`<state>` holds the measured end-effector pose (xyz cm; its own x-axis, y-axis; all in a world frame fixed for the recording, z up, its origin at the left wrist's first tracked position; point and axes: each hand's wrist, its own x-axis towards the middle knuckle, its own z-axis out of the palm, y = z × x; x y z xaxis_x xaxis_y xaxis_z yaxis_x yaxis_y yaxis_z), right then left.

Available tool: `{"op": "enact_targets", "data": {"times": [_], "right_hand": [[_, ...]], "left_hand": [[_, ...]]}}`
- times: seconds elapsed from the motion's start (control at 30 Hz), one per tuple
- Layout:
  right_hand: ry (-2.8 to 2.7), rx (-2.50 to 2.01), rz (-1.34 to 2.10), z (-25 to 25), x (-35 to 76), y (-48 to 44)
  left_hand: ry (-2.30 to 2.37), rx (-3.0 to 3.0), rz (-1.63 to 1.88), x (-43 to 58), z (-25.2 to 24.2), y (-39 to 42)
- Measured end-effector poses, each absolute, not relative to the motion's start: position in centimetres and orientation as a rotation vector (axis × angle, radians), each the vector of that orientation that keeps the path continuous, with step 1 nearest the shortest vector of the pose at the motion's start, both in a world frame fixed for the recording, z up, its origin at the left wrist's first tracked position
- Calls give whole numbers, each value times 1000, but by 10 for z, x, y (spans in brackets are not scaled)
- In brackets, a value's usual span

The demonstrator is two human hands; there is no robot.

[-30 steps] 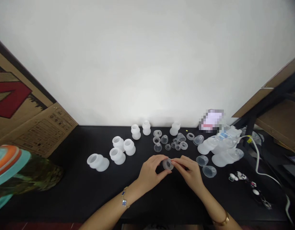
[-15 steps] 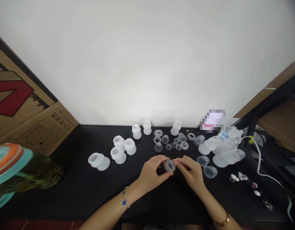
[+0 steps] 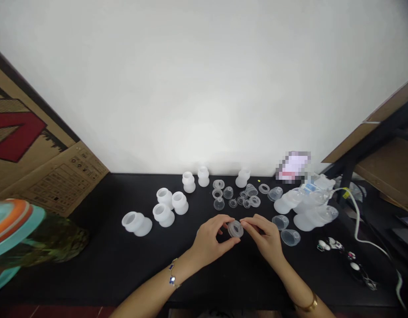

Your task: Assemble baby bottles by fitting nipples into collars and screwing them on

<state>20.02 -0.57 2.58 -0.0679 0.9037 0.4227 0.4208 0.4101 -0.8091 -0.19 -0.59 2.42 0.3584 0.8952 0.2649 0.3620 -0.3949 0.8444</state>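
Observation:
A translucent screw ring (image 3: 236, 229), tilted so that its opening shows, is held between my hands above the table. My left hand (image 3: 213, 238) grips its left side, thumb below and fingers above. The thumb and fingers of my right hand (image 3: 263, 238) are pinched at its upper right edge; whether a small part sits inside the ring I cannot make out. Beyond the hands lie loose translucent rings (image 3: 255, 201), small discs (image 3: 233, 203) and dome caps (image 3: 219, 203). Two clear caps (image 3: 290, 237) rest beside my right hand.
Several white bottle bodies (image 3: 164, 215) stand on the black table (image 3: 101, 247) at the left and back. Capped bottles (image 3: 306, 221) lie at the right near a white cable (image 3: 358, 221) and a beaded strap (image 3: 354, 266). A large jug (image 3: 41, 238) is far left.
The ring has turned slightly between my fingers and shifted a little right. Both hands stay in nearly the same place.

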Motion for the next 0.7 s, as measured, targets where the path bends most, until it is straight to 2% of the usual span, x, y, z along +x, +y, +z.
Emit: {"op": "enact_targets", "data": {"times": [0.23, 0.4, 0.53, 0.7], "right_hand": [[-1583, -1250, 812, 24, 202, 0], [-1323, -1254, 1030, 20, 205, 3], [-1125, -1277, 995, 20, 211, 6], [-1258, -1311, 939, 23, 209, 4]], "left_hand": [[1064, 1899, 986, -3, 27, -6], [1053, 1734, 994, -3, 31, -5], [1034, 1443, 988, -3, 29, 0], [931, 1045, 996, -2, 21, 10]]}}
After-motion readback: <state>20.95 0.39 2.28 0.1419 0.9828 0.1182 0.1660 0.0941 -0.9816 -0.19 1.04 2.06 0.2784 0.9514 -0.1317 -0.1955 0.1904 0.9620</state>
